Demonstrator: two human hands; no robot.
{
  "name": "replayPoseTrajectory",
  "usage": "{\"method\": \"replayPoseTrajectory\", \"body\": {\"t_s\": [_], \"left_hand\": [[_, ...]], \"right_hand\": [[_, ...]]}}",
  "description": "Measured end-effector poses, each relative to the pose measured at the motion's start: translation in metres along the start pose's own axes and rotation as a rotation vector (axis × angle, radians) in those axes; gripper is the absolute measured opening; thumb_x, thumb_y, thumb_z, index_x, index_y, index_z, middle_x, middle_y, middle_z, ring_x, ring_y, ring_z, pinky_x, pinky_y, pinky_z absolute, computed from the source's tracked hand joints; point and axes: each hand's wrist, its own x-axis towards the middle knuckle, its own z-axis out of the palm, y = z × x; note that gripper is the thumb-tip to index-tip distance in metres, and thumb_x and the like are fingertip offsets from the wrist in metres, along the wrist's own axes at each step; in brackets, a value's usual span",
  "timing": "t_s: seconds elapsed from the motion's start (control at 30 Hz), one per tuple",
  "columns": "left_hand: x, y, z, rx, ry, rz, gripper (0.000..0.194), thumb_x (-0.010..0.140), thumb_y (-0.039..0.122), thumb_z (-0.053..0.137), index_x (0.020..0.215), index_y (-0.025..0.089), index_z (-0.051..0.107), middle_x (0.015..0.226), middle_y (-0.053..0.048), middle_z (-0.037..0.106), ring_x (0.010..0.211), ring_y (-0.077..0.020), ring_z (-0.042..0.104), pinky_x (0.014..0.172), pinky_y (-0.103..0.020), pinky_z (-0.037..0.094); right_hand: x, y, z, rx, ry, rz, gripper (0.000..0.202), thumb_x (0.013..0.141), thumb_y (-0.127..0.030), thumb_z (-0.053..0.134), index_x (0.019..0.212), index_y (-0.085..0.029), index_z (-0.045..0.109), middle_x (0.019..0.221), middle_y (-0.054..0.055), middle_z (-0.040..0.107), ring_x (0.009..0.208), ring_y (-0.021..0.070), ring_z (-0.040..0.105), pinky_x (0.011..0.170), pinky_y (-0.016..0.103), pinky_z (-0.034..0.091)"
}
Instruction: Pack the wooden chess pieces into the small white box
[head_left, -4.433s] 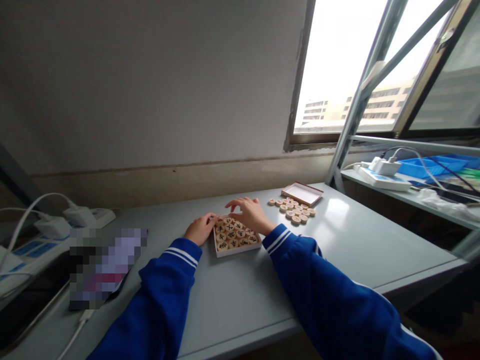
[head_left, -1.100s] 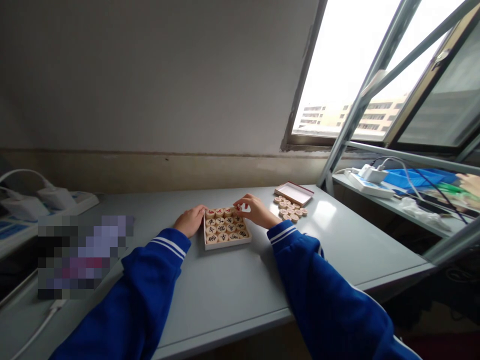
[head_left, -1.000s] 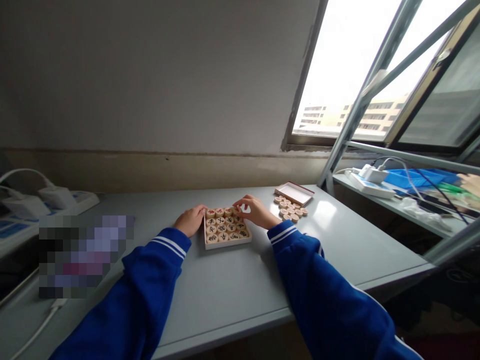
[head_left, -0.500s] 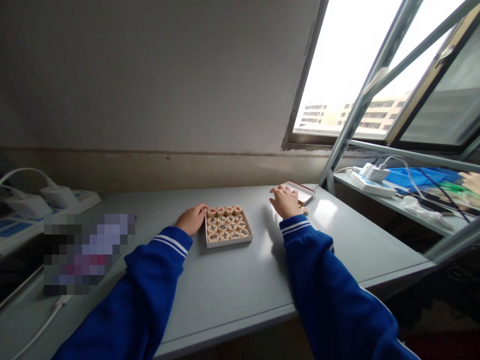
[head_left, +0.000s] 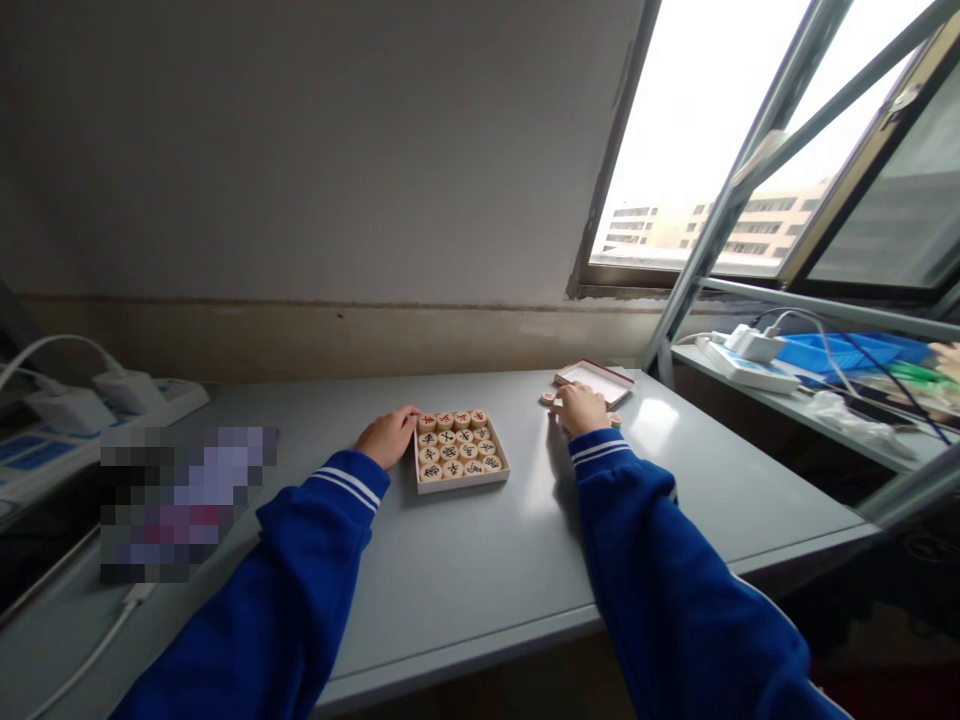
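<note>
A shallow white box on the grey desk holds round wooden pieces in rows, red-marked at the back and black-marked in front. My left hand rests at the box's left edge, its fingertips at the back left corner; whether it grips the edge is unclear. To the right, my right hand is down among a few loose wooden pieces, with its fingers pointing at one piece on its left. Its fingertips are partly hidden, and so is anything under them. Behind it lies an open box lid with a dark red rim.
At the left are a blurred-out flat device with a white cable and a power strip with chargers. A metal frame stands at the right, beside a shelf with another power strip and a blue tray.
My right hand has lowered and moved slightly right and back, and a loose piece now shows on its left. The view has shifted slightly. My left hand stays at the box.
</note>
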Motion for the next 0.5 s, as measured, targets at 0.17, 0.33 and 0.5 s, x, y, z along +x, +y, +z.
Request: {"method": "replayPoseTrajectory", "body": {"t_s": [0.17,0.33,0.5], "left_hand": [[0.0,0.0,0.0,-0.02,-0.002,0.005,0.034,0.082,0.028,0.027,0.1,0.021,0.055,0.105,-0.006,0.062,0.094,-0.0211,0.056,0.079,-0.029,0.04],[0.0,-0.001,0.001,-0.031,-0.003,0.001,0.035,0.082,0.029,0.026,0.1,0.022,0.055,0.104,-0.005,0.062,0.094,-0.0207,0.056,0.08,-0.03,0.04],[0.004,-0.006,0.0,-0.156,-0.003,-0.019,0.035,0.077,0.027,0.03,0.101,0.02,0.056,0.102,-0.005,0.062,0.093,-0.0194,0.055,0.079,-0.028,0.042]], "right_hand": [[0.0,-0.003,0.003,0.021,0.031,-0.034,0.029,0.083,-0.03,0.041,0.101,-0.016,0.058,0.11,0.014,0.051,0.103,0.0269,0.043,0.082,0.043,0.031],[0.001,-0.007,0.004,0.074,0.035,-0.109,0.023,0.08,-0.036,0.046,0.089,-0.022,0.063,0.106,0.008,0.054,0.102,0.0235,0.043,0.082,0.039,0.029],[-0.011,-0.033,-0.008,0.427,0.031,-0.395,0.027,0.075,-0.045,0.052,0.09,-0.025,0.062,0.091,0.003,0.06,0.088,0.0173,0.049,0.074,0.031,0.03]]}}
